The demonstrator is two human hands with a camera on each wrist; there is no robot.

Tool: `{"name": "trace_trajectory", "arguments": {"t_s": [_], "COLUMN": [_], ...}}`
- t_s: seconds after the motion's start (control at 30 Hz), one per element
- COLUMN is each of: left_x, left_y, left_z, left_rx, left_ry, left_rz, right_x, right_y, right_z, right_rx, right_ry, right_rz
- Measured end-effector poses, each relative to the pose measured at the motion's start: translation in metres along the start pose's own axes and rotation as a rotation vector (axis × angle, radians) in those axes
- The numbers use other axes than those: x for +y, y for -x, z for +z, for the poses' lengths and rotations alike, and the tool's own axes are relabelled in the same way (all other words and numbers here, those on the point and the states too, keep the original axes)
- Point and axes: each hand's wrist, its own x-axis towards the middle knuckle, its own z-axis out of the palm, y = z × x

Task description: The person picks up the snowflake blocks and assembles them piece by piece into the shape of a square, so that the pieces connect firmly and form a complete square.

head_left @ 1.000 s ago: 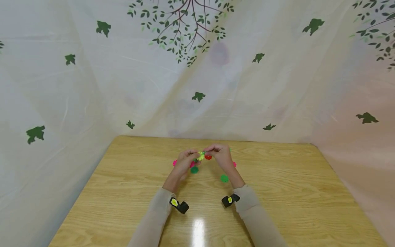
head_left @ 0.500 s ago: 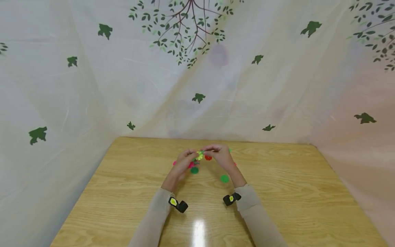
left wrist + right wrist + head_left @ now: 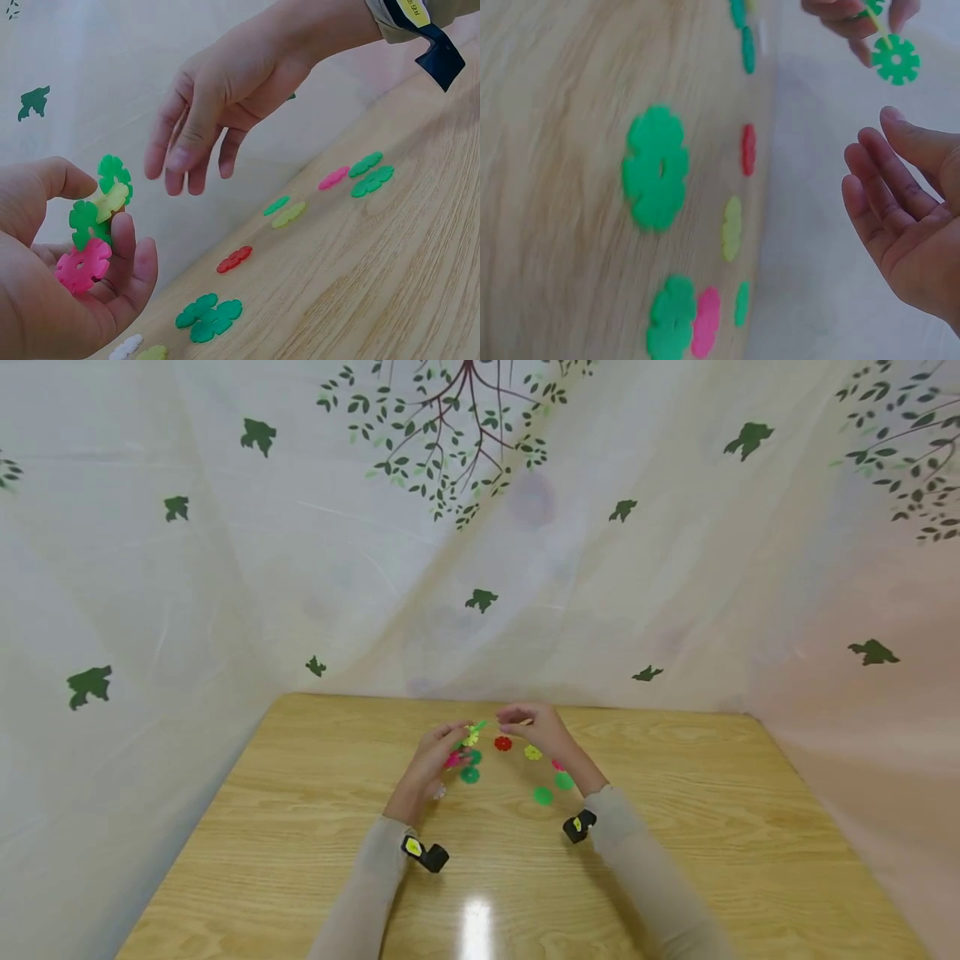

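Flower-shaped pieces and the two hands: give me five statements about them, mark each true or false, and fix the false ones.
1. The left hand holds a chain of linked pieces. True.
2. The right hand grips the red piece. False: its relaxed fingers show nothing in them, and the red piece lies on the table.
3. In the chain, the yellow piece sits between two green pieces. True.
4. The chain's pink piece is its closest to the right hand. False: a green one is closer; the pink one is at the left palm.
5. A white piece lies on the table. True.
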Motion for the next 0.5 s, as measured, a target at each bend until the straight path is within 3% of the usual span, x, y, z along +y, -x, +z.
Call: {"name": "trace_trajectory", "arguments": {"t_s": [0.2, 0.5], "left_x": [0.001, -0.001], "left_y": [0.001, 0.001], "left_z": [-0.002, 0.002], "left_rx": [-0.021, -0.041], "left_ry": [-0.04, -0.074], "left_rz": [-0.006, 0.011], "right_x": [0.01, 0.028], "right_y": [-0.005, -0.008], "right_z": [-0.004, -0.002], "right_rx": [-0.065, -0.182], "right_ry": [0.135, 0.218], "right_rz": [-0.027, 0.055]}}
